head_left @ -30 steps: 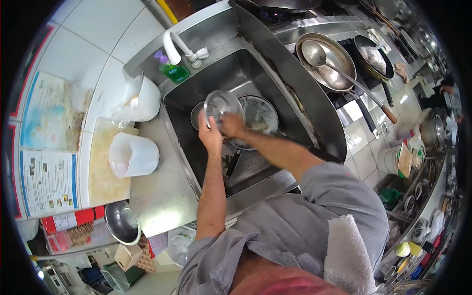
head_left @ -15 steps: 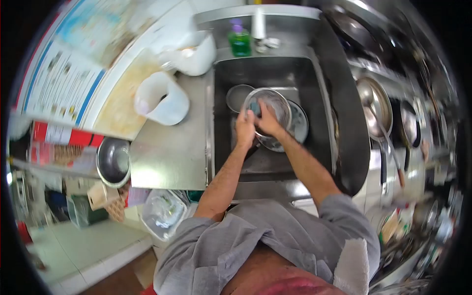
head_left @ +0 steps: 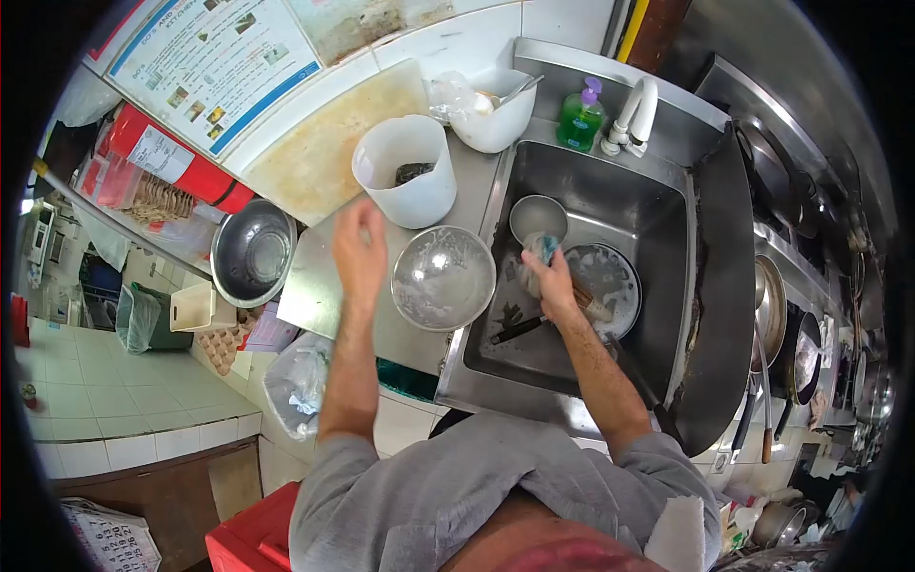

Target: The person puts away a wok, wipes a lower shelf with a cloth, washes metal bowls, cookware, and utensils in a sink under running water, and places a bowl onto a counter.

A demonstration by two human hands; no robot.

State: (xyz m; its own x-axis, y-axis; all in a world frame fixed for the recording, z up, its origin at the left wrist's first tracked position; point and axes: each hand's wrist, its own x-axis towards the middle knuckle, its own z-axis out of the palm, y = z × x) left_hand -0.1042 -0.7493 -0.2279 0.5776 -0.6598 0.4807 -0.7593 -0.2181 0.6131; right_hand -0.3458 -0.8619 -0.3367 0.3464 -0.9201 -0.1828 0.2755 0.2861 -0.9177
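Observation:
My left hand (head_left: 360,250) is raised over the steel counter, fingers slightly bent and nothing in them. Beside it a soapy metal bowl (head_left: 443,278) rests on the counter near the sink's left edge. Over the sink basin, my right hand (head_left: 555,283) is closed on a bluish scrubbing pad (head_left: 543,248). Below that hand lies a round pan (head_left: 615,286) with suds in it. A smaller round bowl (head_left: 538,219) sits in the basin behind the pad. A black handle (head_left: 519,331) lies on the basin floor.
Behind the soapy bowl stands a white plastic container (head_left: 405,173) with a dark item inside. A white tub (head_left: 496,119), green soap bottle (head_left: 580,116) and white faucet (head_left: 633,119) line the back. An empty-looking steel bowl (head_left: 254,253) is at the left; pans (head_left: 770,310) are at the right.
The metal bowl has gone from both hands over the sink to the counter. My left hand has let go and moved left; my right hand stays over the basin. The view has shifted left.

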